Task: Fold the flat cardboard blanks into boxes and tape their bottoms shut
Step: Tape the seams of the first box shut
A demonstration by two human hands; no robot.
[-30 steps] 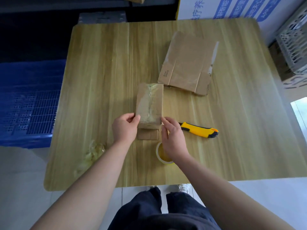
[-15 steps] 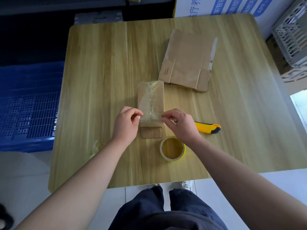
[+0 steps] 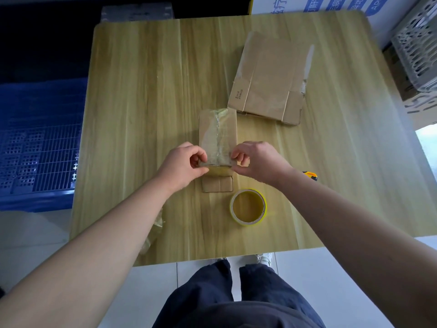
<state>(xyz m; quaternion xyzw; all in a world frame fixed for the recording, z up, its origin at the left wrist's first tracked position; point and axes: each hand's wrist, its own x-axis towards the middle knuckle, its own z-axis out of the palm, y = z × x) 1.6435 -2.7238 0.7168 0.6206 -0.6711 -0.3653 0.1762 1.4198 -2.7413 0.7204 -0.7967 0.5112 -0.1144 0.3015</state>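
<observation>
A second ago the hands lay flatter against the near end of the box (image 3: 217, 136), the right one over the tape roll (image 3: 248, 207); now both have closed into pinches at the box's near top edge. The left hand (image 3: 184, 164) has thumb and curled fingers nipping the left corner, and the right hand (image 3: 256, 159) does the same at the right corner. Each seems to hold the loose end of the clear tape there, though the film is too faint to be sure. The box stands in the middle of the table (image 3: 142, 91) with its taped bottom upward, a shiny strip running down the seam, so this bottom looks nearly sealed, with only the tape's end left to fold down. The roll now lies uncovered just behind the right wrist, which hides all but the yellow tip of the knife (image 3: 309, 175). Beyond, the flat blanks (image 3: 269, 76) wait untouched; small print on one flap starts with "Z" and is otherwise unreadable. The white carton (image 3: 343, 3) at the far edge bears blue Chinese characters and "APP".
</observation>
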